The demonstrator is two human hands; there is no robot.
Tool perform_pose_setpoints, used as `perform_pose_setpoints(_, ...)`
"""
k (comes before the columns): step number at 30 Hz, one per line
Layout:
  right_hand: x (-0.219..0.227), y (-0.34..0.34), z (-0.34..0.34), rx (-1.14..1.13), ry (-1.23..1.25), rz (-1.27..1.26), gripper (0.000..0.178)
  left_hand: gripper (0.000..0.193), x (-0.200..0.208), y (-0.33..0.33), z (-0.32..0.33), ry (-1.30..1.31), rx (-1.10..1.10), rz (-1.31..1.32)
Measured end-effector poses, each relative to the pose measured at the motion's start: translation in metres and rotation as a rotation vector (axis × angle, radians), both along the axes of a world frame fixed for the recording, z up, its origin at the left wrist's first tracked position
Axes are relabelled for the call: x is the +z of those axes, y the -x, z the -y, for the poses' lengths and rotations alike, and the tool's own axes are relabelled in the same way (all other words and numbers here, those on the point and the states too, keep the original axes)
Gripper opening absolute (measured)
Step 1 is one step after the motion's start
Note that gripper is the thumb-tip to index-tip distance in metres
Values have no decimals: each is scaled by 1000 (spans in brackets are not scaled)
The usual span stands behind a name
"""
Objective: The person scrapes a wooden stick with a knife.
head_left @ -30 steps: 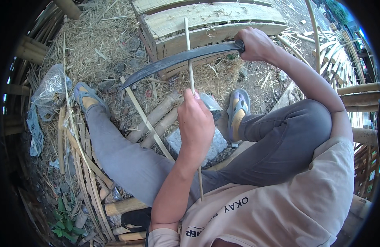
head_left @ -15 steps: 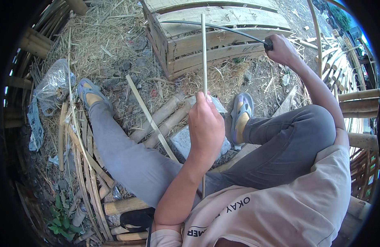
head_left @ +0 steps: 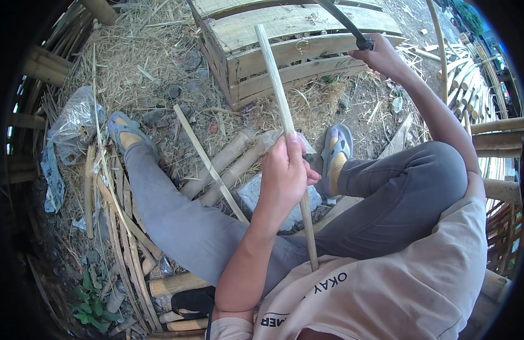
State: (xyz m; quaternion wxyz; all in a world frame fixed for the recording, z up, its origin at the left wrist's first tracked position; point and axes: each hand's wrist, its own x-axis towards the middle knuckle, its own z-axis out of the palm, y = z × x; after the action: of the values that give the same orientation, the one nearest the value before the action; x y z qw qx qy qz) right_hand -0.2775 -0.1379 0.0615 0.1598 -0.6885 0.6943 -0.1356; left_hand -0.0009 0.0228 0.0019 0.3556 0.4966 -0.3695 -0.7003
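My left hand is closed around a long pale bamboo strip, gripping it near its middle between thumb and fingers. The strip leans with its upper end to the left in front of the wooden crate, and its lower end is close to my shirt. Out to the upper right, my right hand is wrapped round the dark handle of a machete. Its long dark blade slants up and left over the crate, apart from the strip, and its tip is cut off by the top edge of the picture.
A slatted wooden crate stands ahead. Between my feet lie bamboo poles, a thin strip and a grey stone block. Bamboo lengths and clear plastic lie left; cut bamboo is piled right.
The machete has swung up and away from the strip, its blade now pointing toward the top edge. My left hand has turned the strip, which now tilts and shows a broader face.
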Motion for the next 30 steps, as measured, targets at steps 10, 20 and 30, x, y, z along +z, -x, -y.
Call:
perform_pose_setpoints(10,-3,2,-3,14,13,114,41,19,-4,-8,-11,-2,-67,-153)
perform_pose_setpoints(20,12,-18,-14,120,4,67,40,24,3,-10,-2,120,-78,74)
perform_pose_setpoints(30,11,-68,-36,474,-66,-19,37,27,-13,-3,15,344,154,364)
